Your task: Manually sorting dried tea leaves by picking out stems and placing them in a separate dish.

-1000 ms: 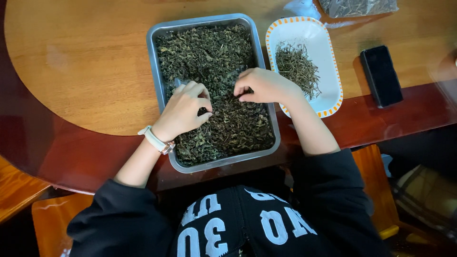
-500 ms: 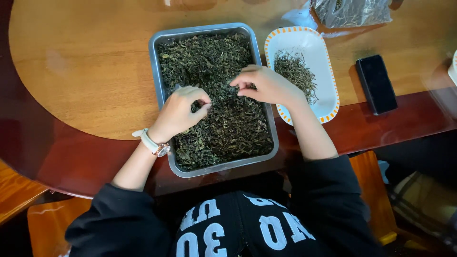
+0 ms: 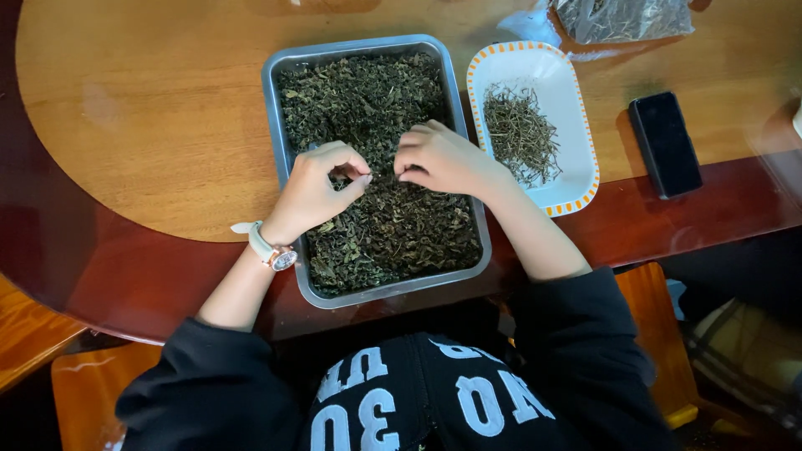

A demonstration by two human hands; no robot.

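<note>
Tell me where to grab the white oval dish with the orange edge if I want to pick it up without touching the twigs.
Grip the white dish by its raised orange-striped rim, best at the bare near end or the right long side, coming from the right. The stems sit mid-dish, and the metal tray and right hand crowd its left side.

bag: a clear plastic bag (image 3: pixel 622 17) holding dark dried stems lies at the top edge of the table, well beyond the right hand (image 3: pixel 439 159) and to its right, partly cut off by the frame.
phone: a black rectangular phone (image 3: pixel 665 144) with a dark, blank screen lies flat on the table, well to the right of the right hand.
</note>
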